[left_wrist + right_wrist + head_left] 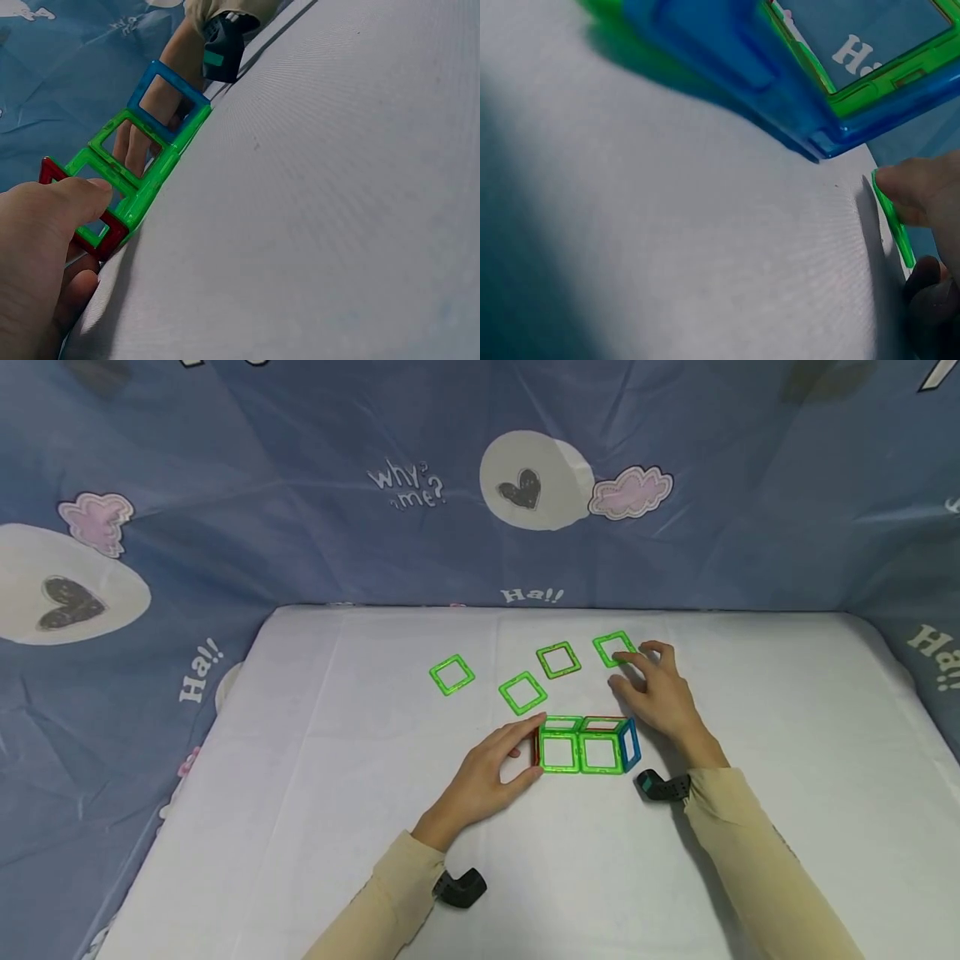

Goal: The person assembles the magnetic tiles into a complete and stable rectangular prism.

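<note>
A box-like block of magnetic tiles [579, 752] stands on the white table, with green squares in front, a blue tile [631, 745] at its right end and red tiles at the left end and on top. My left hand [483, 781] grips its left end, the thumb [90, 196] in front and other fingers behind. Beyond the block's right end, my right hand [663, 697] reaches over a loose green square tile [606, 639]. Its index finger lies over that tile's near edge, while the thumb is apart from it. The right wrist view shows this tile edge-on.
Behind the block lie more loose square tiles: a green one [452, 675] at left, another green one [522, 693] nearer, and a green-and-red one [558, 660]. A blue printed cloth [315, 527] hangs behind the table [360, 727]. Black wrist devices are on both arms.
</note>
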The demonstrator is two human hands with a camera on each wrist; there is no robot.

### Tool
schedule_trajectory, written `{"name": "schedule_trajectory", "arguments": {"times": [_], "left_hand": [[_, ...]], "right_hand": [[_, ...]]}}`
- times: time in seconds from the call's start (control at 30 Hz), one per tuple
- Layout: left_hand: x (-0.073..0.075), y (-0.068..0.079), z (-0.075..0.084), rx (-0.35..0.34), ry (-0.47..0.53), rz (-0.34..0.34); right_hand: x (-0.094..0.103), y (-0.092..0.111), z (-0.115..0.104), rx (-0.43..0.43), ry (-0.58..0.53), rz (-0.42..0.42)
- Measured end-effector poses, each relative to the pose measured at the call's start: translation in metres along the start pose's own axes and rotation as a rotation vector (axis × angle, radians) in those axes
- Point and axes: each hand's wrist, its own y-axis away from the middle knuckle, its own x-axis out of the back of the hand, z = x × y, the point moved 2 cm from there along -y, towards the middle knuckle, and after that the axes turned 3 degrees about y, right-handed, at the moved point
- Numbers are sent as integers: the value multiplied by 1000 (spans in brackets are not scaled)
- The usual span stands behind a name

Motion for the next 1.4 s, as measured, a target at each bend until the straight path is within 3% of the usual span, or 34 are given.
{"name": "schedule_trajectory", "arguments": {"times": [0.2,0.5,0.83,1.13,1.4], "left_hand": [[0,-1,0,0,4,-2],[1,-1,0,10,10,-2],[2,0,1,26,5,-20],[2,1,2,25,-1,-24],[1,1,1,34,1,-23]], "right_hand": [[-1,0,0,-45,-13,34],[-5,4,3,-31,-56,129],[-6,22,6,48,-259,315],[-3,37,8,-63,-454,373],[13,40,1,-169,-831,472]]}}
